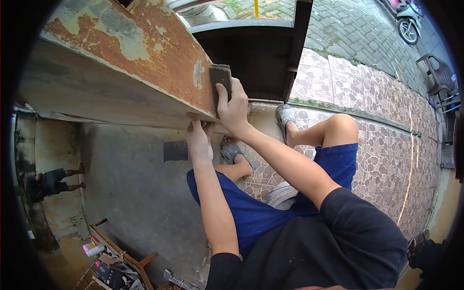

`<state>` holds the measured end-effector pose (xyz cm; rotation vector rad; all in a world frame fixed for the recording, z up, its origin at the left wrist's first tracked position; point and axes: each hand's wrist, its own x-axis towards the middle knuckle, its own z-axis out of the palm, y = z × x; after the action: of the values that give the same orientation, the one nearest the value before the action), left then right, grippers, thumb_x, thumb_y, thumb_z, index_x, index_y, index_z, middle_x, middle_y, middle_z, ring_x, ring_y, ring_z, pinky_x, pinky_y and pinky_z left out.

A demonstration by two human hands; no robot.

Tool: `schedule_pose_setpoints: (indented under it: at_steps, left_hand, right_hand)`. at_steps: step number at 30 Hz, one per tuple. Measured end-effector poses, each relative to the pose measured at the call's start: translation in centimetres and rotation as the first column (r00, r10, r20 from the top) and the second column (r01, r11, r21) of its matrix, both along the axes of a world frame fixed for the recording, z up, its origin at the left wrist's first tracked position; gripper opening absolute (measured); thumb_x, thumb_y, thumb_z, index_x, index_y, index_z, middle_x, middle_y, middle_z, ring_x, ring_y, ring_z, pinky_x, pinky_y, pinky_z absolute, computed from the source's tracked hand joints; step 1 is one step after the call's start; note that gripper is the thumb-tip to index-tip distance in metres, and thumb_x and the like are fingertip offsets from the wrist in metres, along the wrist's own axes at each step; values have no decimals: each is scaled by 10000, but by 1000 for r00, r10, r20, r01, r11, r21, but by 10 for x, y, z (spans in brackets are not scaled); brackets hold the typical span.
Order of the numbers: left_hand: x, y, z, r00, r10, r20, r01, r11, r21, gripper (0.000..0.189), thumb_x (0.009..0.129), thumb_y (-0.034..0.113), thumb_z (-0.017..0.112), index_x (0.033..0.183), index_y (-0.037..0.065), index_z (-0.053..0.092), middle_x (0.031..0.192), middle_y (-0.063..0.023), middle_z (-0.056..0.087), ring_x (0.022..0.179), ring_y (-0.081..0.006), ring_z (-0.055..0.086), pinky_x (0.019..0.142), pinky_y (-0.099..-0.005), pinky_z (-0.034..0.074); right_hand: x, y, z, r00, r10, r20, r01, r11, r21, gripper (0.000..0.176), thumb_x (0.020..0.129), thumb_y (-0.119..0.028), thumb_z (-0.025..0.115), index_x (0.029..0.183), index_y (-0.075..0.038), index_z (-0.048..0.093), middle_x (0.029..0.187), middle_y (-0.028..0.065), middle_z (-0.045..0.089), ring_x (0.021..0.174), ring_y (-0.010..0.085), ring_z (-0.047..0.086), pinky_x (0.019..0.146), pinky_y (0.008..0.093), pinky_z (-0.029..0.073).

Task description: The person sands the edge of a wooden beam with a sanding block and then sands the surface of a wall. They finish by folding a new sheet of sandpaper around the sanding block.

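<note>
A long wooden panel with worn orange-brown paint and pale peeling patches reaches in from the upper left. My right hand grips a grey-brown sanding block, thumb on its near face, and the block rests against the panel's end. Just below and to the left, my left hand is closed at the panel's lower edge; its fingertips are partly hidden there. A dark square sheet lies on the grey floor beside my left wrist.
A dark open-topped frame stands behind the panel. Patterned tiles cover the right side. A motorbike and plastic chair are farther off. At lower left is a wooden rack with clutter; another person is at far left.
</note>
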<state>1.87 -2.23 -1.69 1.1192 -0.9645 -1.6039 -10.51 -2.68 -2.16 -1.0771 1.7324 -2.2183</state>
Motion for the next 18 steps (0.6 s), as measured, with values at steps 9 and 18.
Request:
schedule_pose_setpoints:
  at_steps: [9, 18]
  left_hand:
    - [4, -3, -2, 999, -39, -1, 39, 999, -23, 760, 1036, 516, 594, 1413, -119, 417, 1377, -240, 508, 1290, -330, 550, 1071, -458, 549]
    - [1, 2, 1, 1000, 16, 16, -16, 1000, -20, 860, 1014, 587, 571, 1417, -151, 390, 1370, -252, 511, 1289, -338, 555, 1116, -469, 516]
  right_hand:
    - [22, 34, -26, 997, 74, -19, -74, 997, 3, 168, 969, -16, 614, 1127, 35, 595, 993, 244, 623, 913, 420, 628, 828, 463, 501]
    - [-1, 27, -183, 928, 7, 373, -204, 847, 491, 262, 1000, -172, 609, 1099, 69, 631, 1019, 327, 687, 996, 497, 664, 857, 511, 508]
